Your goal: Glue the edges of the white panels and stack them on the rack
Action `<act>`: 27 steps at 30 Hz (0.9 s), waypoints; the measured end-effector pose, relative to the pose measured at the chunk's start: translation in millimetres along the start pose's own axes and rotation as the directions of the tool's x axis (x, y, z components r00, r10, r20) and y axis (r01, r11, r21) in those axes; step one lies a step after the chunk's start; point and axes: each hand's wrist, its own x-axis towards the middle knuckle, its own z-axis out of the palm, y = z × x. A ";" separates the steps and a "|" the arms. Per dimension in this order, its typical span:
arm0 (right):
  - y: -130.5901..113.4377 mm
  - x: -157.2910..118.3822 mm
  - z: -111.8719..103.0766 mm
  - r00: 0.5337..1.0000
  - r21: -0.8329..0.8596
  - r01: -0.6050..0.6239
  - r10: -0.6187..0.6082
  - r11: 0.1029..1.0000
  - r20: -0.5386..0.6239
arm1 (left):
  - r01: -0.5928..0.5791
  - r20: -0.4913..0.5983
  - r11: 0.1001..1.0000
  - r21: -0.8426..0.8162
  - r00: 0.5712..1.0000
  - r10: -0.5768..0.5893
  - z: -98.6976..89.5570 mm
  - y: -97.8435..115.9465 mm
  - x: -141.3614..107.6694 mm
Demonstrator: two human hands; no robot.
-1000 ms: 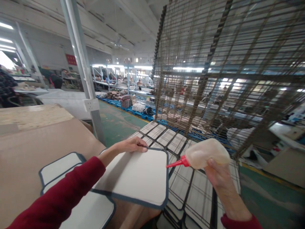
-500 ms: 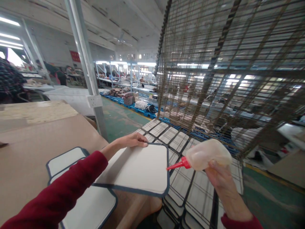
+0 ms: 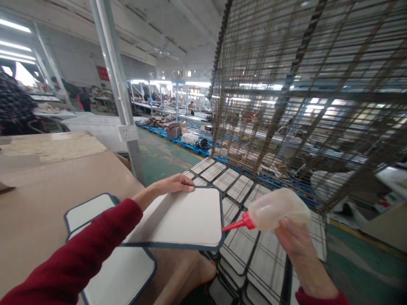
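Observation:
My left hand [image 3: 178, 184] pinches the far edge of a white panel with a dark blue border [image 3: 187, 218], thumb on top. This panel has rounded corners and reaches past the table edge. In my right hand [image 3: 295, 239] is a translucent squeeze bottle [image 3: 278, 209], lying on its side with its red nozzle [image 3: 237, 223] pointing left. The nozzle tip is at the panel's right border; whether it touches I cannot tell. More bordered panels lie below my left forearm, one near the front [image 3: 121, 275] and another farther left [image 3: 89, 212].
A wire rack [image 3: 241, 237] holding many similar panels stands on the right, its mesh frames [image 3: 302, 84] raised above it. The brown table [image 3: 41, 195] lies to the left. A metal post [image 3: 119, 80] with a socket box rises beyond the table. A co-worker [image 3: 14, 101] is at far left.
The panel's right edge has shifted slightly up and left with my left hand. The bottle is slightly lower, its nozzle tip farther along the right border towards me.

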 end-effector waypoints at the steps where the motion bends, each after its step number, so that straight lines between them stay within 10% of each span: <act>1: -0.4 -0.1 2.0 1.000 0.004 0.006 -0.006 1.000 -0.015 | 0.001 -0.011 1.000 -0.004 1.000 -0.001 -0.1 -0.3 -0.6; 16: 2.1 -8.5 7.9 0.978 -0.054 0.105 -0.113 0.993 -0.176 | 0.029 -0.173 0.993 -0.116 0.984 -0.049 -0.9 -4.9 -4.2; 27: 8.8 -7.4 13.6 0.868 -0.074 0.318 -0.322 0.945 -0.379 | -0.004 -0.329 0.926 -0.378 0.935 -0.130 6.4 -34.2 2.4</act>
